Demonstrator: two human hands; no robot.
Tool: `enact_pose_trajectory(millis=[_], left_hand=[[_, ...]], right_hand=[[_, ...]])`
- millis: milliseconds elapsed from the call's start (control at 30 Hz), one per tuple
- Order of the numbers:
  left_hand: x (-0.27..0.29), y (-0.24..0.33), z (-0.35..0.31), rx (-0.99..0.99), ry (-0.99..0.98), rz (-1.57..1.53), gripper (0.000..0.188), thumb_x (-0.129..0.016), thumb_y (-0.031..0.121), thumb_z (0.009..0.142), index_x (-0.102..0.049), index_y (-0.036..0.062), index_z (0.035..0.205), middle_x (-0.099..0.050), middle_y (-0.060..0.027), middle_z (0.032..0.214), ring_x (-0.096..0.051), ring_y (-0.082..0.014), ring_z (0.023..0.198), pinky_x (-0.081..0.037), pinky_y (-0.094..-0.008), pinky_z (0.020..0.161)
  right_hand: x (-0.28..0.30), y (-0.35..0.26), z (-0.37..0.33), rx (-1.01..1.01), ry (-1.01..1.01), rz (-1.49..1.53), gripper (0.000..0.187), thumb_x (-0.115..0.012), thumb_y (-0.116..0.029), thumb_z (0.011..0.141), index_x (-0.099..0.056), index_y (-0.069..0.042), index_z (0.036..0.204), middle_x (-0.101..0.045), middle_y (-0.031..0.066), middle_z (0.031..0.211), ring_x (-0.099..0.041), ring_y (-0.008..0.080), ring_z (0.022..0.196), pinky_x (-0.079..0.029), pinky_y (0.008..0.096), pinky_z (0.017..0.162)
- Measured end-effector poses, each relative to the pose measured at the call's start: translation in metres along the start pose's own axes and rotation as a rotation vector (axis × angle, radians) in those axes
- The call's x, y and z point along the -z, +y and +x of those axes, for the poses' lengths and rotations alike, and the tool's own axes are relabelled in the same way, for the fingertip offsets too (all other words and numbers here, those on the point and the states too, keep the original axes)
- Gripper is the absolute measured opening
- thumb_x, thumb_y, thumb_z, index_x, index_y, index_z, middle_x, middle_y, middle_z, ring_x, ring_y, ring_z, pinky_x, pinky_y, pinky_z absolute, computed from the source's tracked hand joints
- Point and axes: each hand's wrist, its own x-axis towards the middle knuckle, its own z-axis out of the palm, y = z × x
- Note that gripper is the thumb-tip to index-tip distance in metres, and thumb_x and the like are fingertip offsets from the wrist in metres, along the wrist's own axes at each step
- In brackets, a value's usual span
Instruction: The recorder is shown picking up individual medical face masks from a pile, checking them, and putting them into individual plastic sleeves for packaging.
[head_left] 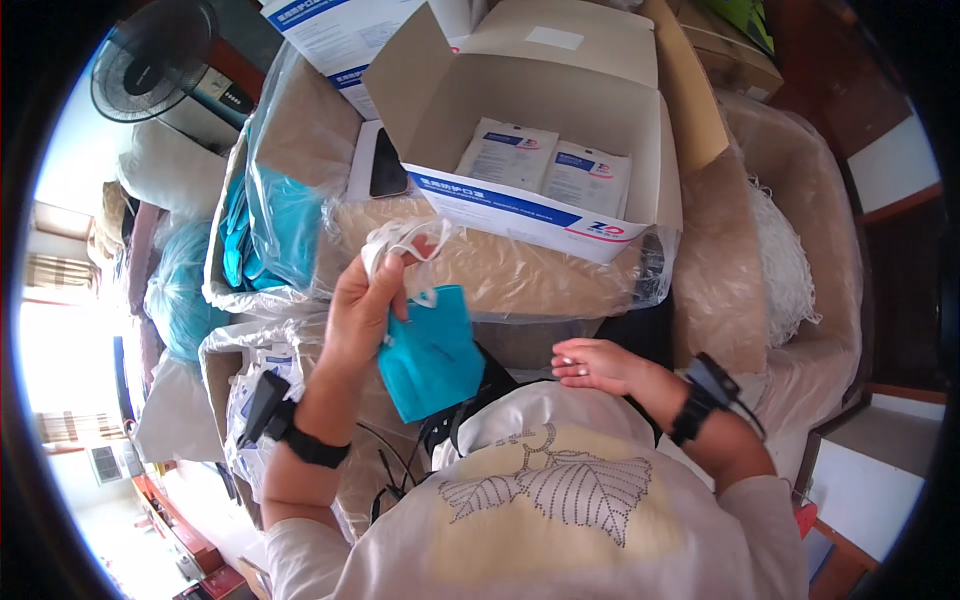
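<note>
My left hand (368, 305) is closed round a bunch of white elastic straps (408, 240). From these straps hangs a teal folded face mask (432, 355), tilted above my lap. My right hand (598, 366) is held over my lap, apart from the mask, its fingers loosely stretched toward the left. Small white spots show at its fingertips; what they are I cannot make out. Ahead of both hands stands an open white-and-blue carton (520, 215), its flaps folded up. Two flat white packets (508, 152) lie inside it.
A plastic-lined box at the left holds teal masks (290, 225); below it, another holds white packets (262, 385). White straps (785, 270) fill a lined box at the right. A black phone (388, 165) lies beside the carton. A fan (150, 65) stands far left.
</note>
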Motion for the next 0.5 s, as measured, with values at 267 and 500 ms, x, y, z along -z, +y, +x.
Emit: enact_pose_trajectory(millis=[267, 500], left_hand=[[-0.02, -0.013, 0.001, -0.036, 0.157, 0.083, 0.025, -0.049, 0.027, 0.092, -0.061, 0.0045, 0.095, -0.059, 0.001, 0.083, -0.043, -0.0028, 0.064, -0.037, -0.018, 0.058], [-0.065, -0.015, 0.022, -0.065, 0.142, 0.086, 0.026, -0.05, 0.027, 0.09, -0.06, 0.0023, 0.09, -0.056, 0.0002, 0.078, -0.046, -0.0074, 0.073, -0.04, -0.0243, 0.067]], right_hand=[[-0.077, -0.073, -0.044, 0.897, 0.072, -0.763, 0.066, -0.061, -0.041, 0.079, -0.041, 0.005, 0.122, -0.044, 0.0229, 0.124, -0.043, 0.0314, 0.117, -0.035, 0.0354, 0.096], [-0.125, -0.093, -0.048, 0.927, 0.263, -1.09, 0.051, -0.058, -0.028, 0.082, -0.041, 0.002, 0.12, -0.05, 0.0201, 0.115, -0.051, 0.0327, 0.104, -0.042, 0.0391, 0.086]])
